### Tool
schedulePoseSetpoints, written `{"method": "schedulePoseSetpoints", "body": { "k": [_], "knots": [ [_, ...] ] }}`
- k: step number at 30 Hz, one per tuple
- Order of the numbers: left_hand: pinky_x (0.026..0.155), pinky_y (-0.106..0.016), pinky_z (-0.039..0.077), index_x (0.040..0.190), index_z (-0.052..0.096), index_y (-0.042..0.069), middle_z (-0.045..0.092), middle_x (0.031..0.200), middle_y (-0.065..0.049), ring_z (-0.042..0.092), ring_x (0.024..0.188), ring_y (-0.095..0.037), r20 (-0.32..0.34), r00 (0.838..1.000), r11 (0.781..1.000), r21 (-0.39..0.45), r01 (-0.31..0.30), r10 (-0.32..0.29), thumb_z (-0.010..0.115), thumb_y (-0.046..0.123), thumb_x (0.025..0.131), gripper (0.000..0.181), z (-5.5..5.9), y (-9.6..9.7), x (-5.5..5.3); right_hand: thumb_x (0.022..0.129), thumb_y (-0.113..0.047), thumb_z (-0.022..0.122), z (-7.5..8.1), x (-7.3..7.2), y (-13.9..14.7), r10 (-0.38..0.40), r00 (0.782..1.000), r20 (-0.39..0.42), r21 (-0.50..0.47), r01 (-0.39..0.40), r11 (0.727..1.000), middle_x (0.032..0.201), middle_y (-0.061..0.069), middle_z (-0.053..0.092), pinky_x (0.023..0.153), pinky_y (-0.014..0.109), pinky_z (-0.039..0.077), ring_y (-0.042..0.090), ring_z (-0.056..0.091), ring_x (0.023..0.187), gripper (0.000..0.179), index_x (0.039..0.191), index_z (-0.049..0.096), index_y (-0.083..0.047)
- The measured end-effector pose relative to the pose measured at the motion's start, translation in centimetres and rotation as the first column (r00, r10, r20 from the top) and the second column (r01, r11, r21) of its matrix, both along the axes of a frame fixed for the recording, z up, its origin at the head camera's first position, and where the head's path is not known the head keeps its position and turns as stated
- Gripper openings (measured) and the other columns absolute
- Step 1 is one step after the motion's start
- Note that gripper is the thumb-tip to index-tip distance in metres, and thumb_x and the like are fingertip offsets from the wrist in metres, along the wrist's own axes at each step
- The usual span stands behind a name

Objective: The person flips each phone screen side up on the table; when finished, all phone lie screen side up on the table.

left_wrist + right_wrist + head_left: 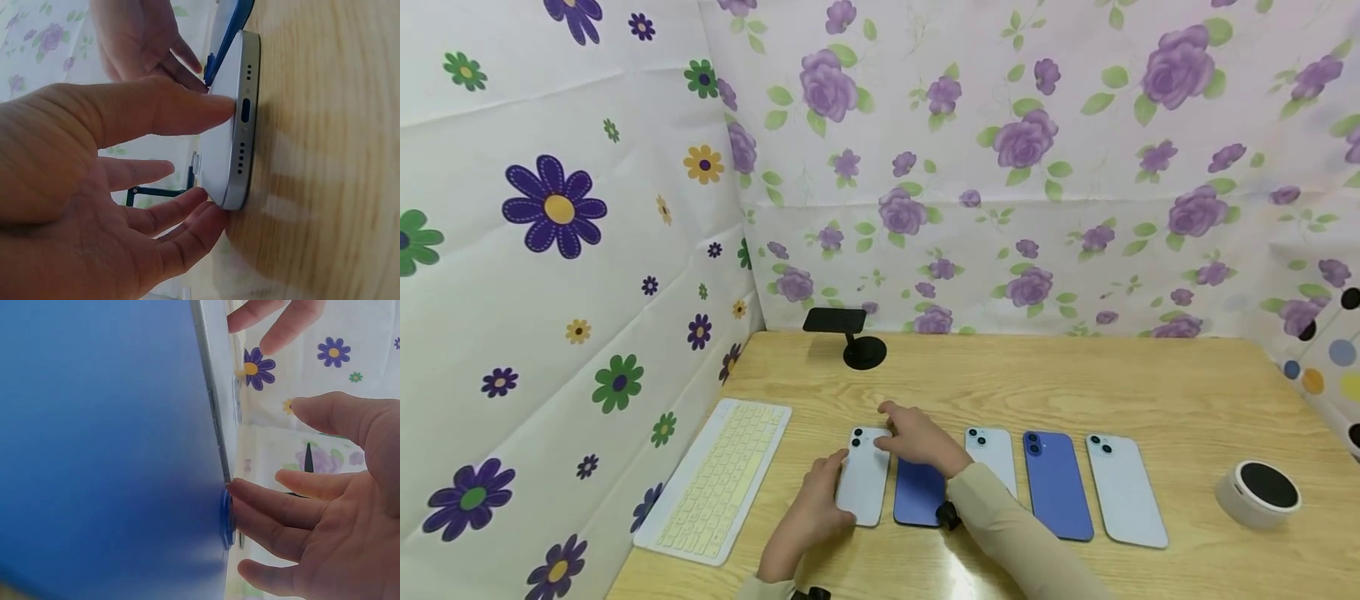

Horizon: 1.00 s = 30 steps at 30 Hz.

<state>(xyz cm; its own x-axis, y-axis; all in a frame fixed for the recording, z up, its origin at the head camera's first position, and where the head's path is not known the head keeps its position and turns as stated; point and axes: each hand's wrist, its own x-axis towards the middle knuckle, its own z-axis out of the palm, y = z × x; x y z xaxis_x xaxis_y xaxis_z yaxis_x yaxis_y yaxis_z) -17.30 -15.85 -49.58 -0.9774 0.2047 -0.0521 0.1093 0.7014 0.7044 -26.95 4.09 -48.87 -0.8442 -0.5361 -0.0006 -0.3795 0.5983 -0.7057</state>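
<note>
Left hand (814, 506), thumb and fingers apart, touching leftmost phone (865, 485) at near-left edges; right hand (922, 438), fingers apart, at far-right corner. Apparently aligning; calls for light nudges.

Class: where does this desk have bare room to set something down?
Widest: the pale wooden desk behind the row of blue and whitish rectangular phones, right of the black round-based stand. Smaller: between the rightmost whitish phone and white cylindrical device. Crowded: the leftmost whitish phone, hemmed in by left hand and right hand.
</note>
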Motion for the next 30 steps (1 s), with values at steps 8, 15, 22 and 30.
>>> {"method": "schedulePoseSetpoints", "body": {
  "k": [8,15,22,30],
  "knots": [
    [0.098,-0.061,0.043,0.146,0.044,-0.005,0.042,0.136,-0.034,0.043,0.122,-0.050,0.018,0.999,0.999,-0.032,0.036,-0.036,0.086,-0.009,0.059,0.098,-0.2,0.2,0.3,0.096,-0.021,0.067,0.0,-0.4,-0.9,0.012,1.000,0.010,0.037,-0.013,0.999,0.118,0.024,0.067,0.086,0.047,0.053,0.035,0.065,0.107,0.052,0.139,0.052,0.006],
    [0.097,-0.060,0.043,0.142,0.048,-0.005,0.041,0.135,-0.033,0.040,0.123,-0.051,-0.028,0.997,0.997,-0.024,0.072,-0.072,0.080,-0.015,0.055,0.093,-0.5,0.0,0.5,0.097,-0.022,0.066,0.2,-0.6,-1.6,-0.008,1.000,0.023,0.071,0.007,0.997,0.114,0.020,0.068,0.083,0.045,0.054,0.031,0.067,0.101,0.050,0.137,0.054,0.006],
    [0.099,-0.061,0.041,0.138,0.053,-0.005,0.040,0.137,-0.033,0.039,0.126,-0.051,-0.075,0.989,0.992,-0.035,0.125,-0.128,0.077,-0.017,0.058,0.084,-0.7,-0.2,0.9,0.098,-0.021,0.063,0.7,-0.6,-2.1,-0.025,0.999,0.031,0.075,0.023,0.997,0.105,0.017,0.069,0.073,0.038,0.053,0.020,0.064,0.080,0.043,0.130,0.058,0.008],
    [0.101,-0.059,0.040,0.142,0.050,-0.005,0.038,0.144,-0.034,0.037,0.131,-0.049,-0.071,0.986,0.988,-0.040,0.149,-0.152,0.078,-0.017,0.064,0.083,-0.4,-0.5,0.9,0.099,-0.018,0.062,0.8,-1.3,-2.4,-0.058,0.998,0.032,0.092,0.055,0.994,0.109,0.018,0.067,0.072,0.038,0.051,0.019,0.059,0.077,0.036,0.125,0.061,0.007]
  ]
}}
